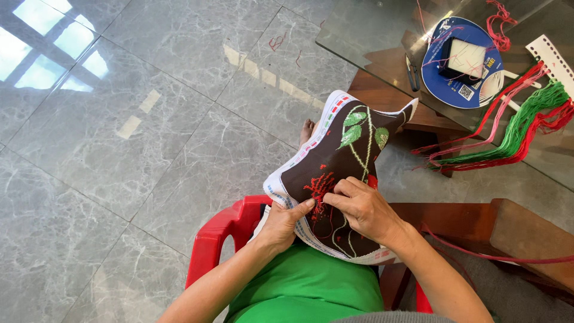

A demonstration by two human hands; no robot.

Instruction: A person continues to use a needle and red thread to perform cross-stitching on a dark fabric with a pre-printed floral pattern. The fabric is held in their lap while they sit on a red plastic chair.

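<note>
Embroidery cloth (344, 161): dark brown ground, white border with small coloured squares along the edge, green leaves stitched near the top, red stitched patch near the middle. Held up over the lap, above a red plastic chair (221, 236), upper end curling away toward the floor.

Left hand (282, 224): closed on the lower left edge of the cloth, thumb lying over the white border, fingers hidden behind the fabric.

Right hand (363, 206): resting on the face of the cloth just right of the red patch, fingertips pinched narrowly together at the stitching. Needle between them too small to make out.

Red thread (496, 256): running from beside the right wrist out across a wooden seat (508, 230) to the right edge of the view.

Glass table (371, 30): upper right, well apart from both hands. On it: round blue card (442, 81) with a dark box (461, 60) set on top, small scissors (412, 73) just left of the card, bundle of green, red and pink threads (514, 134) hanging over the table edge, white punched strip (553, 57) at its upper end.

Grey marble tile floor (149, 119): glossy, with window reflections at upper left and a few red thread scraps (276, 42) near the table.

Bare foot (307, 130): showing just beyond the cloth's left edge.
</note>
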